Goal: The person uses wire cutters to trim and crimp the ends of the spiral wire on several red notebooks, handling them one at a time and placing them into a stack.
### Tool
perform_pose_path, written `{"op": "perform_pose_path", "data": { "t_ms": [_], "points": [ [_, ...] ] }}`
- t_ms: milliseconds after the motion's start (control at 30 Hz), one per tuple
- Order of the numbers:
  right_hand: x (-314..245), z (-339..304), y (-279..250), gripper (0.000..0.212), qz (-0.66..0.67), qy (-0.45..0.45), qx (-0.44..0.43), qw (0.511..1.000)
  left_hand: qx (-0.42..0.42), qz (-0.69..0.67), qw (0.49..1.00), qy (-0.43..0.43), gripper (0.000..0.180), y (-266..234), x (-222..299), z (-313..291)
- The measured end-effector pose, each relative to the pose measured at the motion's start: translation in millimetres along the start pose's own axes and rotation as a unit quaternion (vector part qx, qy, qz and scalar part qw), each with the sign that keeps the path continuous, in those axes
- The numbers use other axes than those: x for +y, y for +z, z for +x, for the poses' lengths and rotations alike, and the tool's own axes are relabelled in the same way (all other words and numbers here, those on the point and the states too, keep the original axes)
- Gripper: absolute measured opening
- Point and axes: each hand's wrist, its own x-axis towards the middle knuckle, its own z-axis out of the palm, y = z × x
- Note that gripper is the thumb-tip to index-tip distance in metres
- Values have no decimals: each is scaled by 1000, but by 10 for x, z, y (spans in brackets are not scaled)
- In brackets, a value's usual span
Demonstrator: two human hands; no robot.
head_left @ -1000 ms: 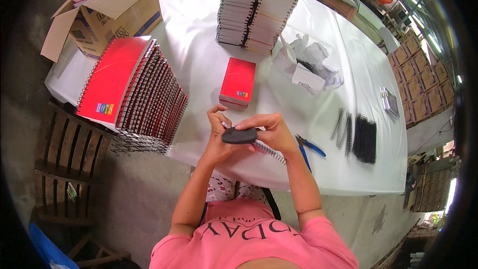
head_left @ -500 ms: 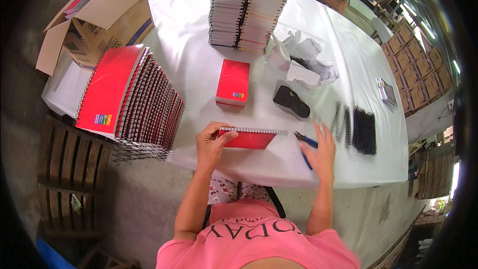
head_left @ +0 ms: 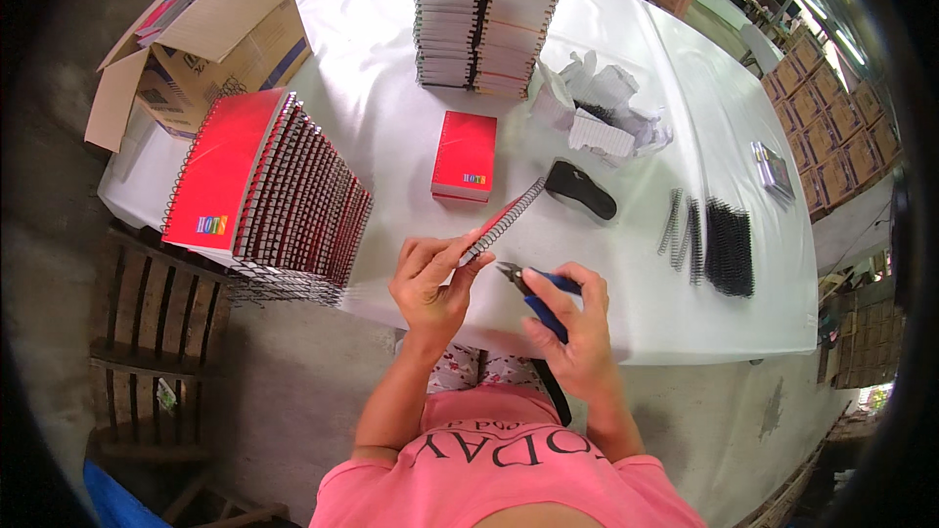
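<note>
My left hand (head_left: 430,284) is closed on a small red spiral notebook (head_left: 495,223), held up at a tilt with its wire coil (head_left: 509,220) facing right. In my right hand (head_left: 577,328) are blue-handled wire cutters (head_left: 543,298), their dark jaws pointing toward the near end of the coil, a little apart from it. Just beyond the notebook lies a short stack of red notebooks (head_left: 465,156). A black, waisted object (head_left: 580,191) rests to its right; its kind I cannot make out.
Left is a tall stack of coil-bound red notebooks (head_left: 264,196), with an open cardboard box (head_left: 220,54) behind. Thick notebook piles (head_left: 486,20) stand at the back, beside crumpled white paper (head_left: 611,117). Loose black coils (head_left: 726,246) lie right on the white-covered table (head_left: 675,332).
My right hand has picked the wire cutters up off the table and brought them left toward the notebook. My left hand has turned the notebook from level to slanting, coil to the right.
</note>
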Motion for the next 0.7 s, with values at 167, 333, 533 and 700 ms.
{"op": "perform_pose_path", "data": {
  "t_ms": [167,333,533,700],
  "points": [
    [-141,141,35,44,-22,-28,4,999,19,22,999,39,45,-29,-13,2],
    [-118,140,13,42,10,-15,-57,998,37,30,997,68,46,-13,-50,-23],
    [27,63,-10,45,619,296,-244,685,67,19,992,104,41,46,-42,-77],
    [141,-67,142,46,268,125,-143,945,83,0,995,47,34,76,-97,-54]
  ]
}}
